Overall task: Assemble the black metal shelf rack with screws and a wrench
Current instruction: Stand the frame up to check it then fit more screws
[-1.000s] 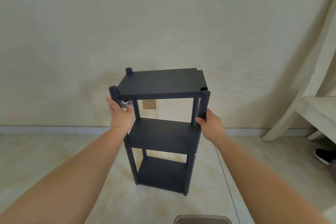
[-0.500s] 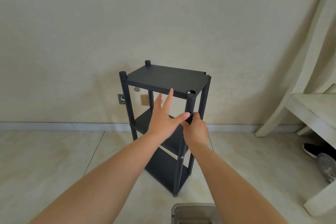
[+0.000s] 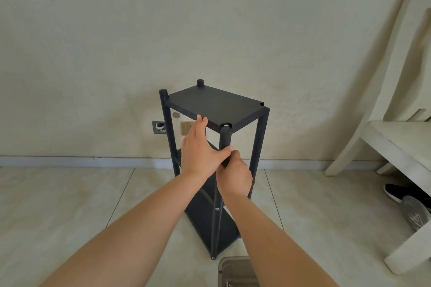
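Rack (image 3: 217,109) upright on floor nr wall. My right hand (image 3: 234,178) wrapped round near post (image 3: 225,144); left hand (image 3: 200,149) flat, fingers straight vs top shelf edge. Best: brace shelf level, seat post square, no forcing.

The black metal shelf rack (image 3: 217,109) stands upright on the tiled floor near the wall, turned corner-on to the camera. It has three flat shelves between four round posts, and a small silver screw (image 3: 217,209) shows on the nearest post.
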